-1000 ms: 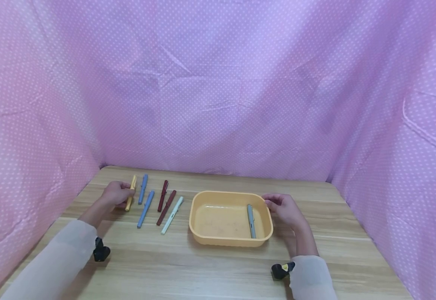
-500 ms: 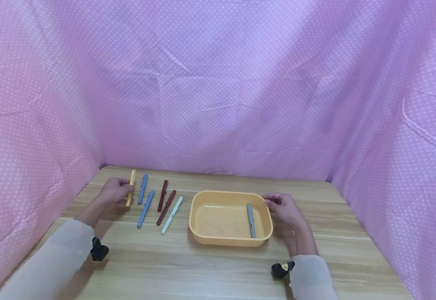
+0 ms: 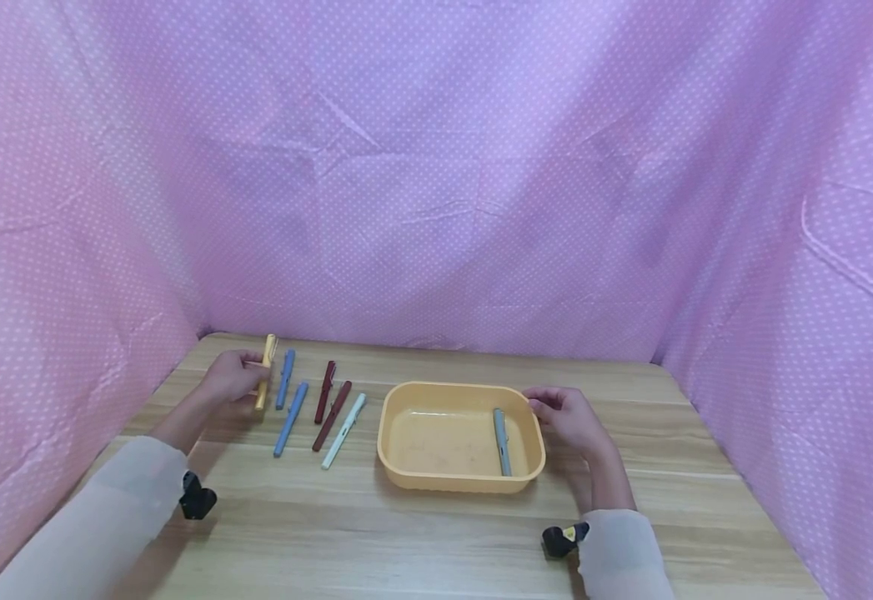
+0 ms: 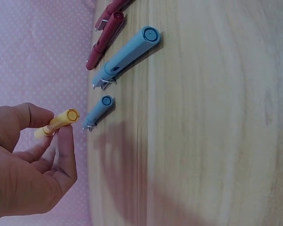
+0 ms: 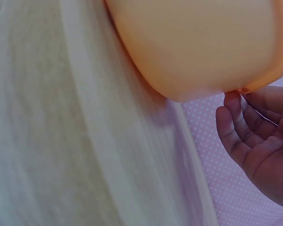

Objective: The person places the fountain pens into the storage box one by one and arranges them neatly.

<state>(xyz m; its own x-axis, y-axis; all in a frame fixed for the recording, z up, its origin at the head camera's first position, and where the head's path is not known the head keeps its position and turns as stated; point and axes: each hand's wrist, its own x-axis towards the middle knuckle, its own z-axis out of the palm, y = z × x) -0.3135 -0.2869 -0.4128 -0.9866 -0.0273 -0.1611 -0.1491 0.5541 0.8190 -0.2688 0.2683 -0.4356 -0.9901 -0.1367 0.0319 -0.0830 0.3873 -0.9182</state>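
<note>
My left hand pinches a yellow pen between thumb and fingers, left of the other pens. The pen stands tilted, its clip end pointing up and away, and its shadow shows on the wood in the left wrist view. Right of it lie two blue pens, two dark red pens and a pale green pen. My right hand grips the far right corner rim of a yellow plastic box. Inside that box, toward its right end, rests a grey-blue pen.
The wooden table has a rounded far edge. Pink dotted cloth hangs behind it and along both sides. A small black wrist camera sits at the left sleeve, and another black camera at the right.
The yellow pen has risen and shifted slightly away from me in my left hand. My right hand and the box hold their place, as do the other pens.
</note>
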